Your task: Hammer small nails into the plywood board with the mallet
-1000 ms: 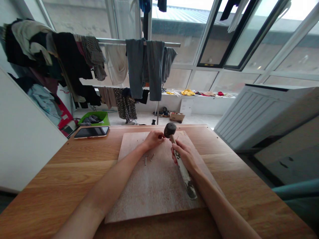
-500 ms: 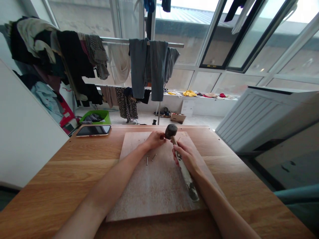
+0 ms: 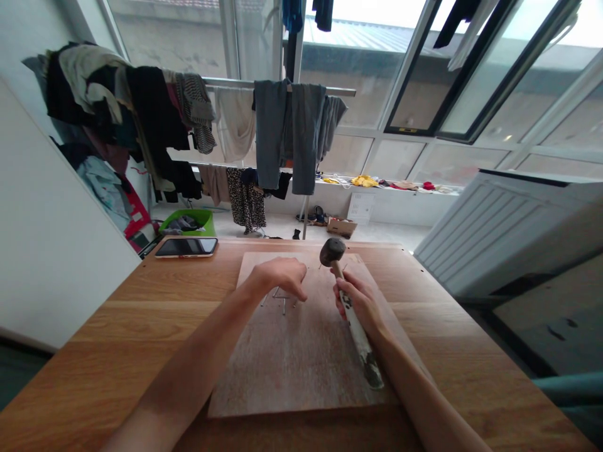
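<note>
My right hand [image 3: 358,297] is wrapped round the worn, pale handle of a hammer [image 3: 358,339]. Its dark head [image 3: 332,250] is raised over the far part of a wooden board [image 3: 292,370]. Toward the left of that board, my left hand [image 3: 281,276] hovers palm down, thumb apart from the fingers, with nothing visible in it. Several loose nails [image 3: 284,306] lie below and beside this hand, partly covered by it. Near the hammer head, a thin nail [image 3: 320,265] stands up from the board, and another nail [image 3: 345,267] shows behind my right hand.
The board rests on a wooden table [image 3: 117,339]. A phone [image 3: 186,247] lies at the table's far left corner. Beyond the table are a green basin [image 3: 202,221], a rack of hanging clothes [image 3: 268,135] and a small cardboard box [image 3: 342,226]. A white ribbed unit [image 3: 485,232] stands at right.
My left hand has moved back from beside the hammer head toward the loose nails, its thumb now spread. A standing nail shows where it was. The hammer stays in my right hand.
</note>
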### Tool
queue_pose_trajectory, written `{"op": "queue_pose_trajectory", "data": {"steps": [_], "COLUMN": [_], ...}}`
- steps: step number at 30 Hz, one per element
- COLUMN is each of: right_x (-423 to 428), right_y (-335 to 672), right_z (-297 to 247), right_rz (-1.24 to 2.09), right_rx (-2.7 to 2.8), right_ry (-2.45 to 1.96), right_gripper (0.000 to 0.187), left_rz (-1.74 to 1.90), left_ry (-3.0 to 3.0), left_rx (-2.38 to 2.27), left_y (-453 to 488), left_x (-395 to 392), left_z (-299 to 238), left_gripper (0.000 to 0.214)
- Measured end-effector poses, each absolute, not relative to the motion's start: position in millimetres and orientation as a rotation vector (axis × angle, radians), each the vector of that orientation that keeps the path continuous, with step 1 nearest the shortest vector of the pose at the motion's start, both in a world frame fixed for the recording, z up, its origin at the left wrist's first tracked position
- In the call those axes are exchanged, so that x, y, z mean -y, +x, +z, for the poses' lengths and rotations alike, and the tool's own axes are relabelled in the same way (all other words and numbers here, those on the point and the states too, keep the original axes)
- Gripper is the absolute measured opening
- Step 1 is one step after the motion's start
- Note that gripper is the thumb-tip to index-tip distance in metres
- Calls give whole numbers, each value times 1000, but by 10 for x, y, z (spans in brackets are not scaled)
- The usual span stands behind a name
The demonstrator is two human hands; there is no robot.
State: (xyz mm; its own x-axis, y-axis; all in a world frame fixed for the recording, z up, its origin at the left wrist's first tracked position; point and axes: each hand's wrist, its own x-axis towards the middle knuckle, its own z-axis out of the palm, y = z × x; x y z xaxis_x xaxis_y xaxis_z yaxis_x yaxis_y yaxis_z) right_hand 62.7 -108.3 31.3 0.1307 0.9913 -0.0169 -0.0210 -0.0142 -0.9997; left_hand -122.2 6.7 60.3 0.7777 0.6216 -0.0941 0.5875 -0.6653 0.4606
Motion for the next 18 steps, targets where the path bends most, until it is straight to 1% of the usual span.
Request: {"op": "queue_pose_trajectory", "data": {"steps": [3,6,9,13,16,18], "right_x": [1090,1088,1079,1077,1082,1087], "right_y": [625,634,645,647,638,631], "right_z": [319,304,284,282,294,298], "right_rz": [1127,1126,1136,1124,1125,1132], "right_rx": [1103,1110,1095,1101,1110,1109], "right_ry": [-1263,-1248,-1222,-1229,-1235,-1231], "right_gripper": [42,42,43,37,35,35], "left_rz": [68,106,136,186,303,382], "left_ry": [2592,2649,2646,2625,2613,2607], "left_rx": [-953,-994,-990,-987,-1000,-1004], "left_y": [-1148,-1096,-1109,-1182,-1209,-1200], "left_x": [91,158,112,-52,-163,-211], "left_z": [572,541,542,569,552,505], "left_gripper": [45,45,37,22,10,10]}}
